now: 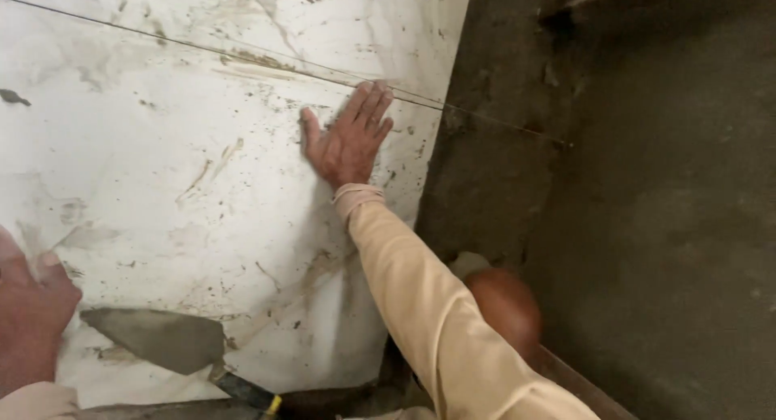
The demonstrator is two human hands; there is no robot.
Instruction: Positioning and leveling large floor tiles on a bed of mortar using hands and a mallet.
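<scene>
Under right hand (349,137): white tile (162,194).

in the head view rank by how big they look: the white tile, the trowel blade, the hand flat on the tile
1. White tile, by far the largest.
2. Trowel blade.
3. Right hand; it looks close to the blade in size and lies farther from the camera, so this order is unsure.

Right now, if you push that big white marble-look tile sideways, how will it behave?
The large white marble-look tile looks rigid and probably heavy, so it should slide as one slab rather than flex. Its glossy, mortar-smeared face may be slippery under the flat right hand. The edge beside the grey mortar bed looks prone to chipping.
</scene>
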